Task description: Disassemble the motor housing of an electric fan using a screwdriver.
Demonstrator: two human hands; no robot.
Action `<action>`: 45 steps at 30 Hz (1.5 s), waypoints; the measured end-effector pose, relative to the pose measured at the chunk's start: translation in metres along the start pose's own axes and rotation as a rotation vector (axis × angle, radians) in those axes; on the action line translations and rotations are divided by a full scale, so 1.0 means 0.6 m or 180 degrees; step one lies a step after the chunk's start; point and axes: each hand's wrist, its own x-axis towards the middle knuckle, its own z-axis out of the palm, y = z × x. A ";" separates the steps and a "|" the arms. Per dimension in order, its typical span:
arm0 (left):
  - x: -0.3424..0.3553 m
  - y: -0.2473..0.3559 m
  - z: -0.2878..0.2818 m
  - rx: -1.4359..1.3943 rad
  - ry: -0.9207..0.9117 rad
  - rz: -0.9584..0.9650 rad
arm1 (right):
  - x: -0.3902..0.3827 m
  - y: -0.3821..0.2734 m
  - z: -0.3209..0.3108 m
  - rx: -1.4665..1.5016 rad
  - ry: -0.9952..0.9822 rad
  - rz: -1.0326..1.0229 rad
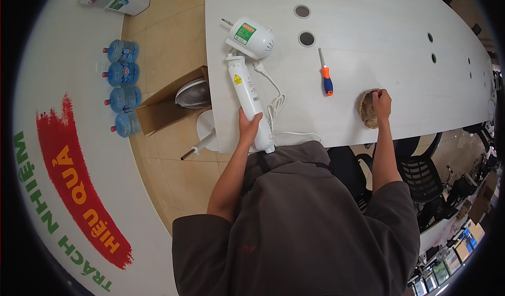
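Note:
A white electric fan's motor head and upright body (244,88) lie on the table near its left edge, with a bare metal shaft at the far end. My left hand (249,129) is closed round the lower part of the body. Its white power cord (275,106) lies bunched to the right. Farther right, my right hand (382,103) reaches to a small round brown bowl (366,118), fingers pinched together at its rim. Whatever they may hold is hidden. Between the hands, farther back, lies a screwdriver (326,80) with an orange and blue handle.
Left of the table, an open cardboard box (168,99) holds a fan grille (193,93). Near it are a round white base (206,128) and a pole (199,144). Several water bottles (124,99) line the wall. Black chairs (420,175) stand at the right. Cable holes (306,39) pierce the tabletop.

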 end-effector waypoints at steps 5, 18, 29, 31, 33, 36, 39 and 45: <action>0.001 0.000 0.009 0.0231 0.0047 0.0117 | -0.001 0.006 -0.010 0.0054 0.0018 -0.0155; -0.013 -0.001 0.033 0.0904 0.0484 0.0646 | -0.106 -0.209 0.006 0.1246 -0.0725 -0.0349; 0.048 0.040 -0.013 0.0572 0.0635 0.0461 | -0.190 -0.505 0.179 0.2255 -0.1970 -0.0281; 0.084 0.048 -0.019 0.0360 0.0655 0.0474 | -0.185 -0.559 0.212 0.2283 -0.1984 -0.0290; 0.118 0.058 -0.023 0.0161 0.0604 0.0714 | -0.175 -0.603 0.241 0.1797 -0.1801 -0.0641; 0.165 0.080 -0.020 0.0033 0.0454 0.0700 | -0.164 -0.643 0.269 0.1454 -0.1486 -0.0971; 0.199 0.086 -0.021 -0.0308 0.0147 0.0619 | -0.166 -0.655 0.285 0.1189 -0.1203 -0.1147; 0.211 0.070 -0.025 -0.0228 -0.0014 0.0693 | -0.176 -0.661 0.280 0.1115 -0.1101 -0.1016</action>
